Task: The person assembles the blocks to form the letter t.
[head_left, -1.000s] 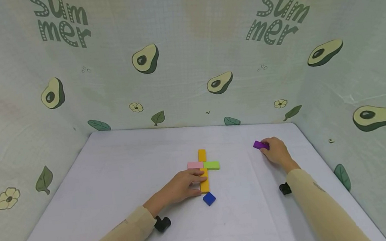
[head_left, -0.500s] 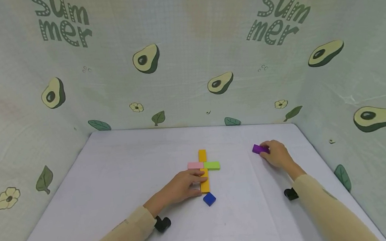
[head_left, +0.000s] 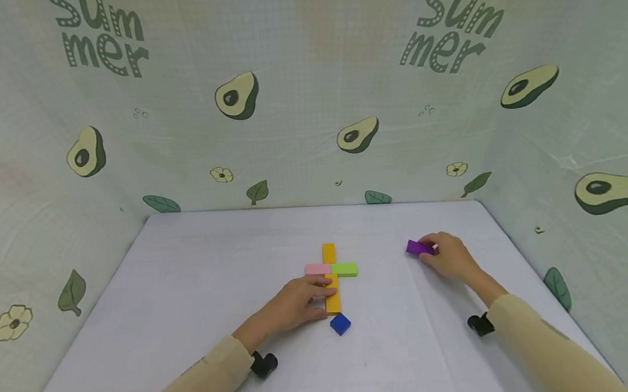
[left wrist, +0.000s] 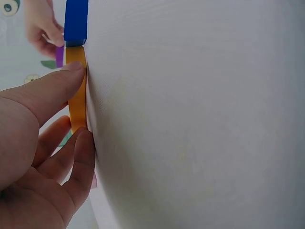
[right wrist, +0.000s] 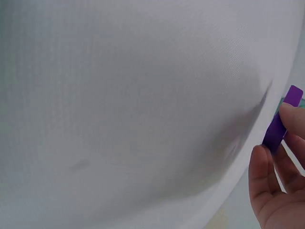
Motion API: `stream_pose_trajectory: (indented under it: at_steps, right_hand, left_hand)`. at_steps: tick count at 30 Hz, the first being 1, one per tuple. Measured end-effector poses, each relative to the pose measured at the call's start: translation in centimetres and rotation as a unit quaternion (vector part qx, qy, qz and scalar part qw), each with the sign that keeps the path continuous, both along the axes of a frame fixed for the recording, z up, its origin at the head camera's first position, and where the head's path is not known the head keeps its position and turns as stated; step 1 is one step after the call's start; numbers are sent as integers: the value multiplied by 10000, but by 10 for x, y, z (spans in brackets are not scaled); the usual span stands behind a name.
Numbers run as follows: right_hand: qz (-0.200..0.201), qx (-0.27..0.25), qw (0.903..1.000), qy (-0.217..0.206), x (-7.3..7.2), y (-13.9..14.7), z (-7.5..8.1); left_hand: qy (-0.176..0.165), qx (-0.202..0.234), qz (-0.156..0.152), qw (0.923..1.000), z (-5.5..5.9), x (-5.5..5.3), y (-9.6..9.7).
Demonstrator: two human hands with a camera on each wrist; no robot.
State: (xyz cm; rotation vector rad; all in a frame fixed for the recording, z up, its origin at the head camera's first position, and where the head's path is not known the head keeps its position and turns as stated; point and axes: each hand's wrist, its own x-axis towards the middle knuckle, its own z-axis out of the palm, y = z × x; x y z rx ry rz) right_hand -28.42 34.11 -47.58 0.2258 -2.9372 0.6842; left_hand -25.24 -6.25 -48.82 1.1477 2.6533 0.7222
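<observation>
Several flat coloured blocks lie on the white table. A short yellow block (head_left: 329,252), a pink block (head_left: 317,269) and a lime green block (head_left: 345,270) form a cross with a long yellow block (head_left: 333,303). My left hand (head_left: 300,302) holds the long yellow block, thumb near one end and fingers by the other. A blue block (head_left: 340,324) lies turned at its near end. To the right, my right hand (head_left: 447,255) pinches a purple block (head_left: 416,248) by one end; in the right wrist view the purple block (right wrist: 276,131) is tilted between thumb and fingers.
The white-covered table (head_left: 227,252) meets patterned cloth walls (head_left: 290,94) with avocados and leaves at its back and sides. Black wrist devices hang under both sleeves, one by the left wrist (head_left: 264,363) and one by the right (head_left: 481,324).
My right hand has moved a little left and nearer with the purple block in its grip. The left hand and the other blocks have stayed in place.
</observation>
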Motion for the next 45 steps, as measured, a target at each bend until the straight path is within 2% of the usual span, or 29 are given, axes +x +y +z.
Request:
stream_pose_trajectory:
  at_steps: [16,39,45]
  right_hand:
    - [379,-191,9991,-26,28,-24,18]
    - [1002,-362,9943,16,60,-47,21]
    - [1045,-448,9935,-45,67,-55,23]
  left_hand:
    - [17,52,-16,10000,-3,-1,-2]
    - [-9,-59,54,10000,-1,0,0]
    - [-59,-40,64,10000,0,0,0]
